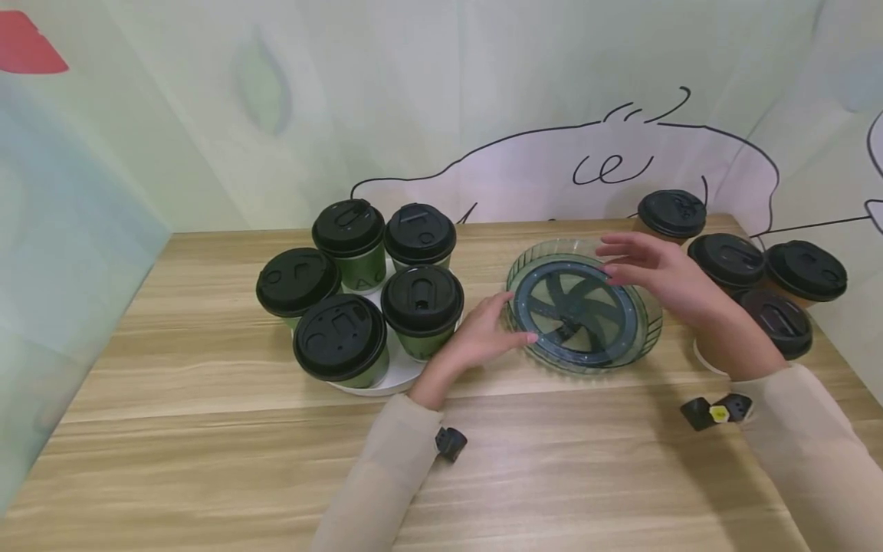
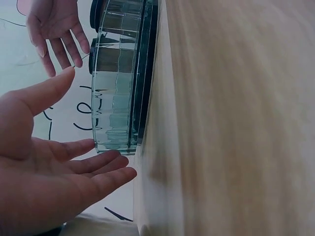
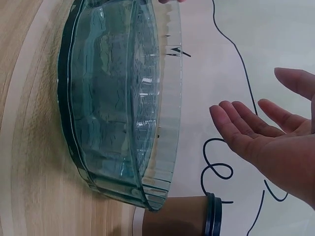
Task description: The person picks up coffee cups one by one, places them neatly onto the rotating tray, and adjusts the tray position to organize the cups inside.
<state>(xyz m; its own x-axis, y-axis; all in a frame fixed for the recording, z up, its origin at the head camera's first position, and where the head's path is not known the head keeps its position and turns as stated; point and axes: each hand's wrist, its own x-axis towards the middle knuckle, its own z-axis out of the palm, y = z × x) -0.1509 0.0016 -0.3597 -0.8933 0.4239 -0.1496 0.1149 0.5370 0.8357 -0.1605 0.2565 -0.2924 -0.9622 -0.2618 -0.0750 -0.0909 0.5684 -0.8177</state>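
Clear round dish (image 1: 582, 307) on the wooden table (image 1: 241, 468), between two groups of cups. Its dark base sits flat on the wood, presumably for stability, and its fluted wall stands upward, open side up. The left hand (image 1: 486, 333) is at the near-left side, thumb and fingers spread wide with nothing gripped, an attitude that seems suited to a broad curved rim; whether the fingertips touch it cannot be told. The right hand (image 1: 655, 268) is raised above the far-right rim, apart from it, fingers loosely extended and holding nothing. To the left, five green cups (image 1: 422, 299) with black lids crowd a white board (image 1: 400, 377), which probably keeps them together. To the right, four brown cups (image 1: 727, 261), also lidded, stand partly hidden by the right forearm. Behind is a pale wall (image 1: 414, 100) bearing a line drawing.
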